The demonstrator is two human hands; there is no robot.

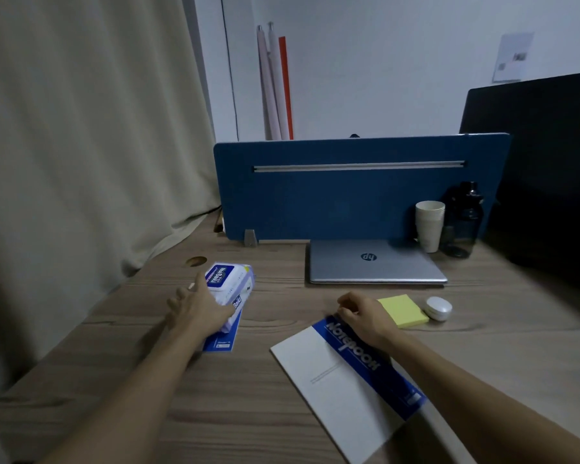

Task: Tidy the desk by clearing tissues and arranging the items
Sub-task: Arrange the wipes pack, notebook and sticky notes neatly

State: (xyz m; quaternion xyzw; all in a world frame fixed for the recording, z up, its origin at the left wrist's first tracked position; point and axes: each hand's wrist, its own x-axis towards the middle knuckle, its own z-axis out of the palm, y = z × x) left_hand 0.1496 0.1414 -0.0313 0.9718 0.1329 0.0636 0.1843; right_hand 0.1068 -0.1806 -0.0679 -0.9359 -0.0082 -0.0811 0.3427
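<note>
- The left hand (200, 308) grips a wet-wipe pack (230, 284), which lies on a blue booklet (222, 336) toward the left edge of the wooden surface (265, 413).
- The right hand (360, 314), fingers curled, pinches the far edge of a notebook (345, 373) lying askew near the front edge.
- Yellow sticky notes (403, 311) and a white case (437, 308) sit just beside that hand.
- A closed laptop (375, 262), stacked paper cups (429, 226) and a dark bottle (462, 222) stand along the far edge.

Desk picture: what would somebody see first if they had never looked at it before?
Probably the two hands in the middle: the left hand holds a pack of wet wipes on top of a small blue booklet, and the right hand grips the top of a blue and white notebook. Next comes the big blue divider at the back, with a closed silver laptop lying in front of it.
</note>
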